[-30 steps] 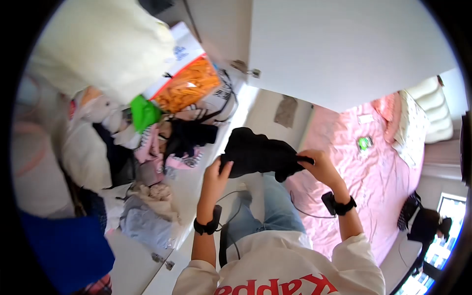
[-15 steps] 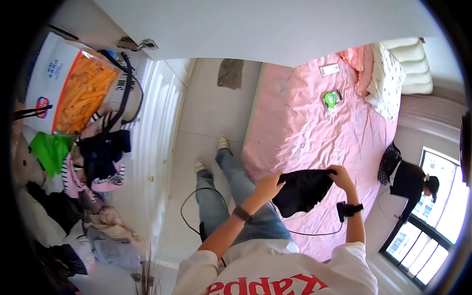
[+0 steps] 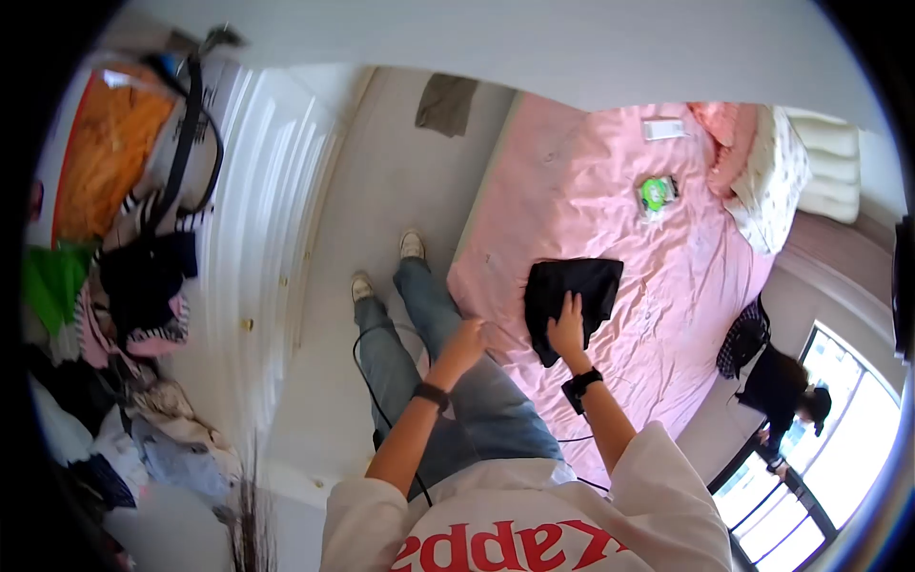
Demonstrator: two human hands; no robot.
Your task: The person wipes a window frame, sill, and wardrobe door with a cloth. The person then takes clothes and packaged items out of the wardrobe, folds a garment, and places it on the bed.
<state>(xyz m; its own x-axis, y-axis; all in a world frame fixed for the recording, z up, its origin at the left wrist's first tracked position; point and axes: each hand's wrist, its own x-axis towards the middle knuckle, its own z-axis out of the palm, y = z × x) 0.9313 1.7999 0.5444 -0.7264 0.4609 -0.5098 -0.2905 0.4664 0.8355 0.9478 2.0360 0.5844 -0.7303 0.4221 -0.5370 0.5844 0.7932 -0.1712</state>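
Note:
On the near side of the pink bed sheet [image 3: 534, 181] lies a piece of black cloth [image 3: 596, 281], spread into a rough square with a corner pointing toward me. My right hand [image 3: 568, 329] rests on its near part, fingers stretched out and pressed flat. Over my thigh at the bed's edge is my left hand [image 3: 462, 348], apart from the cloth, its fingers blurred by motion. Each wrist wears a dark band, and a thin black cable runs near my legs.
A green-and-white packet [image 3: 656, 194] and a white box [image 3: 664, 129] lie farther up the bed, near pillows [image 3: 768, 181]. Piled clothes [image 3: 143, 296] and a bag stand at left by a white door [image 3: 276, 191]. A person [image 3: 782, 386] is by the window.
The black cloth, held up between both hands before, now lies on the bed. My left hand has let go and drawn back left; my right hand has moved left onto the cloth.

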